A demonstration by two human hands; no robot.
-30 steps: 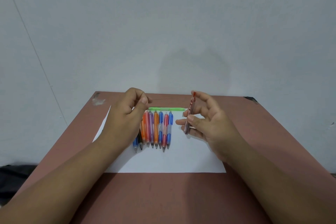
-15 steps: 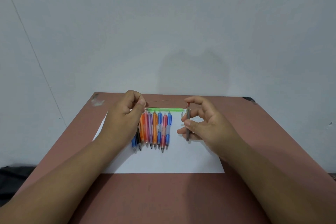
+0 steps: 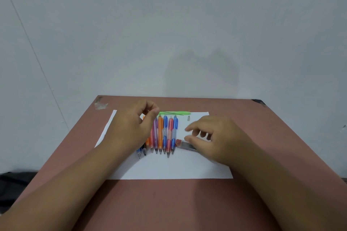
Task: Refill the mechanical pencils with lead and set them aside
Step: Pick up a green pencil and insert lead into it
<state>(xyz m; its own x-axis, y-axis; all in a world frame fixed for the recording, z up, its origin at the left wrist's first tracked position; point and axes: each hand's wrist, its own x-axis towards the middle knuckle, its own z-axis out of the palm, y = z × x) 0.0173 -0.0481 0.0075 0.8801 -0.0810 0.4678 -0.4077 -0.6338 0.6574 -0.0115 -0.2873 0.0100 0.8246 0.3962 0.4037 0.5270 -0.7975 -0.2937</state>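
- The right hand [image 3: 216,137] has come down from the air to the white paper [image 3: 169,169]; half a second ago it held the lead case upright above the sheet.
- The lead case [image 3: 185,144] now lies flat on the paper, just right of the row of pencils, with its red cap pointing left.
- The right thumb rests on the case and the other fingers are spread and loosely bent above it; whether the thumb still presses the case or is only beside it cannot be told surely.
- The left hand [image 3: 135,127] stays over the left part of the row, as before. Its fingers are curled, thumb against the index finger, and a thin dark lead [image 3: 169,113] runs from the fingertips to the right, across the green pencil.
- The row of pencils [image 3: 163,134] lies on the middle of the paper with tips toward the near side, in blue, black, orange, pink, purple and red colours; it has not moved.
- The green pencil [image 3: 175,113] lies crosswise at the far edge of the paper, in the same place as earlier.
- A small grey cap [image 3: 188,117] lies on the paper right of the row, near the far edge.
- The paper lies on a reddish-brown table [image 3: 169,202] against a pale wall [image 3: 169,24].
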